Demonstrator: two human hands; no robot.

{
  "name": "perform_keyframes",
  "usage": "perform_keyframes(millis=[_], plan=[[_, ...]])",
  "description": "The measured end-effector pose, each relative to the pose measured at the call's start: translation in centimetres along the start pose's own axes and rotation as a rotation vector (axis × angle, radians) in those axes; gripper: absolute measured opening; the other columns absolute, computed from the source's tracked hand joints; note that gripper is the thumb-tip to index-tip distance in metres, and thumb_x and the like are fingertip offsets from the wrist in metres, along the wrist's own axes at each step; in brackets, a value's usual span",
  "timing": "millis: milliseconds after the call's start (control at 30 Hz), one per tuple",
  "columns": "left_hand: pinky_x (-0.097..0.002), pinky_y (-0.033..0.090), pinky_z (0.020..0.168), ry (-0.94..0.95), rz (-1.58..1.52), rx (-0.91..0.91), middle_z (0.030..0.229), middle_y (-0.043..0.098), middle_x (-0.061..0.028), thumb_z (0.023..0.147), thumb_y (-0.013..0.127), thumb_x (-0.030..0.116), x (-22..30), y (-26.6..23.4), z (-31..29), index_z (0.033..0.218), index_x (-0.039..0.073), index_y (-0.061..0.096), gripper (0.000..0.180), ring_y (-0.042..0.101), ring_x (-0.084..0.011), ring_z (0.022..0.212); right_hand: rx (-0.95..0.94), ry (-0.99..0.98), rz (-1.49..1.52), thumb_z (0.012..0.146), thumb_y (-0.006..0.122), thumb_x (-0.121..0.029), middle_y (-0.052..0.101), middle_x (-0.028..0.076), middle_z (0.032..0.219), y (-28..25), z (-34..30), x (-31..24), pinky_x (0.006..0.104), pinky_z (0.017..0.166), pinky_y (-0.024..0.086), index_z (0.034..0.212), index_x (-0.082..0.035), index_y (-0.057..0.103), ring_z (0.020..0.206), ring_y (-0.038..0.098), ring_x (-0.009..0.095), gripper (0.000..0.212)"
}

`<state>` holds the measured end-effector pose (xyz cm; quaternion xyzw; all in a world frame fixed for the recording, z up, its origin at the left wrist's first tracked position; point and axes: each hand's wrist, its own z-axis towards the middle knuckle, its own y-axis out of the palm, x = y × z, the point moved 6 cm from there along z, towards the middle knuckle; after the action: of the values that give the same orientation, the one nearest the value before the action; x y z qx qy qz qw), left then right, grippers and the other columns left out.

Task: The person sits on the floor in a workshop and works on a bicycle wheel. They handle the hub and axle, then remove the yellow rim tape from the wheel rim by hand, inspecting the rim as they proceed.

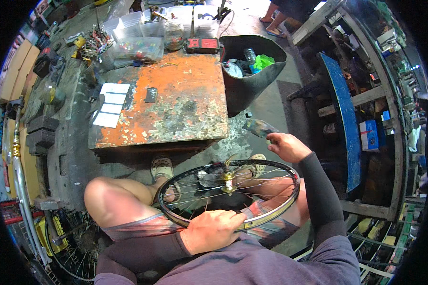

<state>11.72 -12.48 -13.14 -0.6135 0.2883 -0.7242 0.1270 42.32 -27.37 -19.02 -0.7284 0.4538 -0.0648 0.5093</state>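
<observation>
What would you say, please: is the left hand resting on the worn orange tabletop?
No, the left hand grips the near edge of a black-rimmed spoked bicycle wheel.

White paper sheet point(111, 105) on worn orange table point(180, 107), black bin point(252, 92) beside.

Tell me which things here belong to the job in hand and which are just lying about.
Seemingly part of the job:
Spoked wheel, its rim held in the left grip
Crumpled packet or cloth, apparently pinched in the right grip

Apparently just lying about:
White paper on the worn orange tabletop
Red-and-black device
Black tub holding a green bag
</observation>
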Motion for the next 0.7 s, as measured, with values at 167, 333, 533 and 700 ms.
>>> perform_keyframes(millis=[167, 333, 533, 700], plan=[[-0.0437, 0.064, 0.074, -0.026, -0.004, -0.043, 0.091, 0.074, -0.0073, 0.087, 0.085, 0.023, 0.4, -0.3, 0.5, 0.12, 0.009, 0.073, 0.038, 0.078, -0.0292, 0.085, 0.122, 0.046, 0.079, 0.106, 0.073, -0.021, 0.08, 0.027, 0.119, -0.1, -8.3, 0.8, 0.0498, 0.098, 0.062, 0.138, 0.003, 0.072, 0.111, 0.079, 0.044, 0.04], [-0.0436, 0.064, 0.075, -0.019, 0.005, -0.029, 0.092, 0.077, -0.0101, 0.086, 0.087, 0.023, 0.8, -0.4, 1.0, 0.121, 0.009, 0.077, 0.038, 0.078, -0.0312, 0.083, 0.305, 0.143, 0.385, 0.108, 0.073, -0.019, 0.081, 0.023, 0.12, 2.2, -14.0, 0.1, 0.0435, 0.097, 0.062, 0.132, 0.001, 0.075, 0.109, 0.08, 0.037, 0.032], [-0.0458, 0.064, 0.078, -0.022, 0.099, 0.059, 0.096, 0.079, -0.0118, 0.088, 0.088, 0.026, -0.5, -2.9, 2.9, 0.117, 0.01, 0.079, 0.034, 0.079, -0.0338, 0.087, 0.771, 0.062, 0.693, 0.109, 0.072, -0.015, 0.08, 0.017, 0.103, 4.5, -15.5, -0.9, 0.0416, 0.091, 0.059, 0.118, 0.001, 0.079, 0.097, 0.075, 0.032, 0.02], [-0.0429, 0.064, 0.09, -0.013, 0.041, 0.122, 0.113, 0.08, -0.0166, 0.087, 0.092, 0.018, -1.3, -5.9, 3.1, 0.121, 0.006, 0.079, 0.039, 0.079, -0.0352, 0.102, 0.948, -0.051, 0.455, 0.111, 0.07, -0.022, 0.078, 0.016, 0.097, 3.6, -13.9, -3.2, 0.0479, 0.088, 0.055, 0.106, -0.002, 0.08, 0.094, 0.071, 0.038, 0.022]])
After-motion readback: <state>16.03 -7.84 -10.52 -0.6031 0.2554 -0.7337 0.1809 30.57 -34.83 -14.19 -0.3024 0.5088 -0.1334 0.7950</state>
